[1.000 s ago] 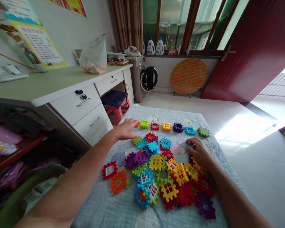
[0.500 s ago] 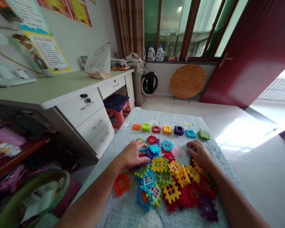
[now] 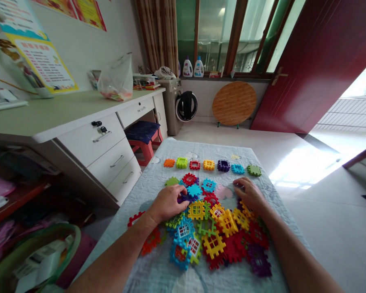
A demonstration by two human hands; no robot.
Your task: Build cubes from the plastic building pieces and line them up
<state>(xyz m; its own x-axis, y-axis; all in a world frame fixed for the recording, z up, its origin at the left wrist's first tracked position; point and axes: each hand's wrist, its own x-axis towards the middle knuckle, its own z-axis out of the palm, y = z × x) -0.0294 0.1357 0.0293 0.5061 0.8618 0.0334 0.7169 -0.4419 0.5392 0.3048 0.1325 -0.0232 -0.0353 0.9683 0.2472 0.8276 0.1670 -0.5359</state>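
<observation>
While your left hand (image 3: 171, 201) sits at the left side of the pile, a row of seven notched pieces spans the far part of the cloth-covered tabletop (image 3: 155, 176).

Change: your left hand has come back from the row's left end to the loose pieces. Work stands at seven set out, the rest heaped.

Left hand: thumb and fingers parted around dark purple pieces (image 3: 186, 198); whether they grip one, you cannot tell from this view.
Right hand (image 3: 249, 193): fingers loosely bent, right of the pile, grasping nothing that shows.

Row, left to right: orange piece (image 3: 169, 163), lime piece (image 3: 181, 163), red piece (image 3: 194, 165), yellow piece (image 3: 208, 165), deep purple piece (image 3: 223, 165), light blue piece (image 3: 238, 169), olive green piece (image 3: 254, 170); all apart.

Pile: mixed colours, overlapping, between your forearms. A purple frame (image 3: 258, 260) lies at its near right, close to your right forearm.

Edges: the olive green piece lies nearest the cloth's right edge. Room: a strip of cloth parts row from pile, widening just left of your right hand.
</observation>
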